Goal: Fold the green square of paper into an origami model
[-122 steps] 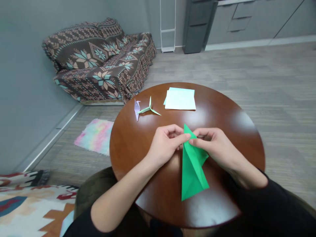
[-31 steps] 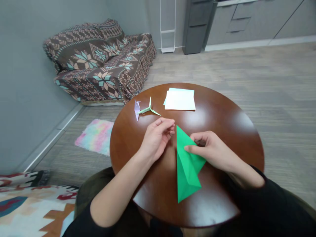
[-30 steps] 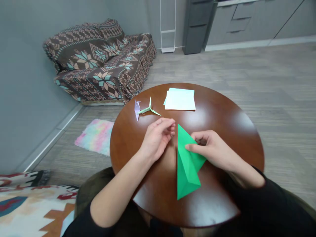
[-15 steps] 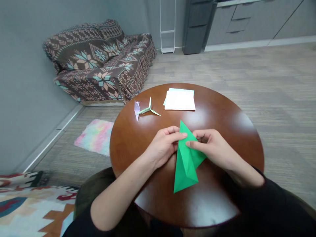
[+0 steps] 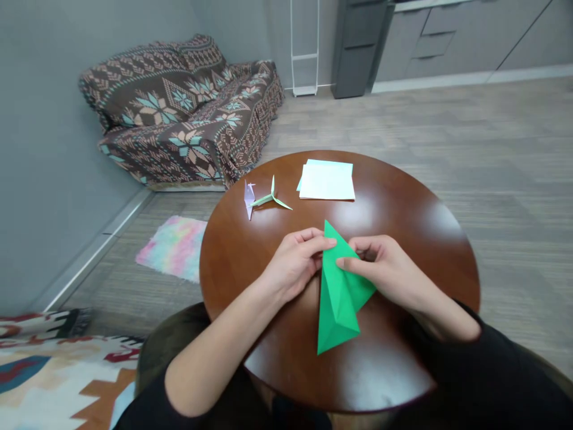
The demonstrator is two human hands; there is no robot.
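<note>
A sofa (image 5: 179, 113) under a patterned throw fills the upper left of the frame, with a fluffy pastel rug (image 5: 172, 248) on the floor below it and grey cabinets (image 5: 452, 48) along the upper right. In the middle is a round brown table (image 5: 430, 257), glossy enough to catch pale reflections. Near its far edge I see a small stack of pale paper sheets (image 5: 326, 181), not quite squared up; to the left of it a pale green folded figure (image 5: 272, 197) sits right up against a lilac one (image 5: 249, 200). These lie beyond the hands, apart from the work. The green paper (image 5: 336, 292), folded to a long point, is held over the table just below the centre of the frame, its tip towards the stack. The left hand (image 5: 293, 266) pinches its upper left edge, thumb on top, the other fingers partly hidden behind the sheet. The right hand (image 5: 380, 263) grips the right side the same way, thumb flat on the face and fingers curled behind. Both forearms reach in from the bottom corners, dark sleeves (image 5: 505, 376) pushed back from the wrists.
</note>
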